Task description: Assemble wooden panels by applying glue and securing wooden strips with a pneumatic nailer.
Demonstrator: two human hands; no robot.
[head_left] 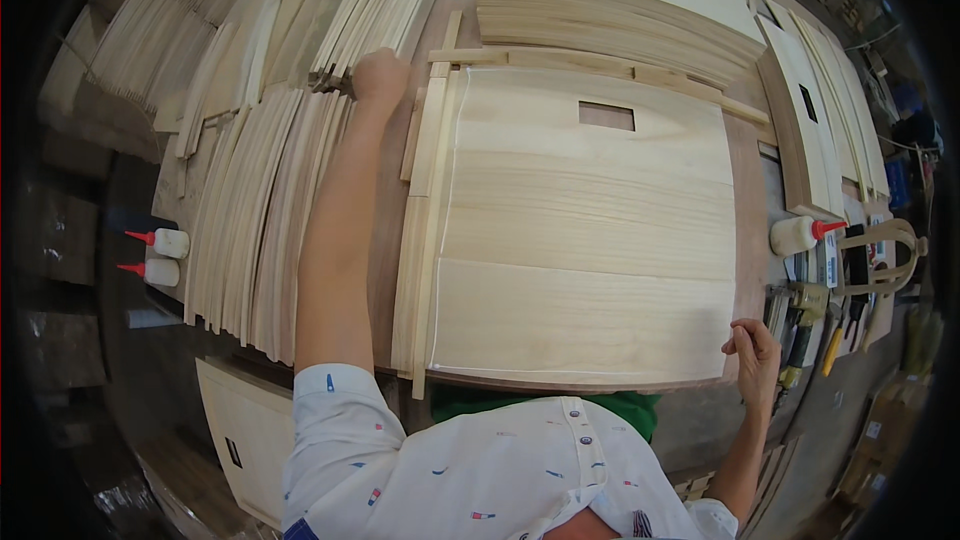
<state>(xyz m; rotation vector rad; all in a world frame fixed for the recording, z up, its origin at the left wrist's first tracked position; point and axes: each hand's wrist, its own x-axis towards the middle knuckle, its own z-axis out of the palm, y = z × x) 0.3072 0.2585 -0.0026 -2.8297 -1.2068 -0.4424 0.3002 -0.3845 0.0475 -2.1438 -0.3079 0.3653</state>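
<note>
A pale wooden panel with a rectangular cutout lies flat before me. A thin white line of glue runs along its left, top and near edges. Wooden strips lie against its left side, and another strip runs across its far side. My left hand reaches forward to the near ends of a stack of thin wooden strips; it is closed on a strip there, its fingertips mostly hidden. By the panel's near right corner, my right hand has its fingers curled in, with nothing visible in them.
More strips stand packed at the left, beside two white red-tipped glue bottles. Stacked panels rise at the far side. On the right are another glue bottle, a nail gun and a yellow-handled tool.
</note>
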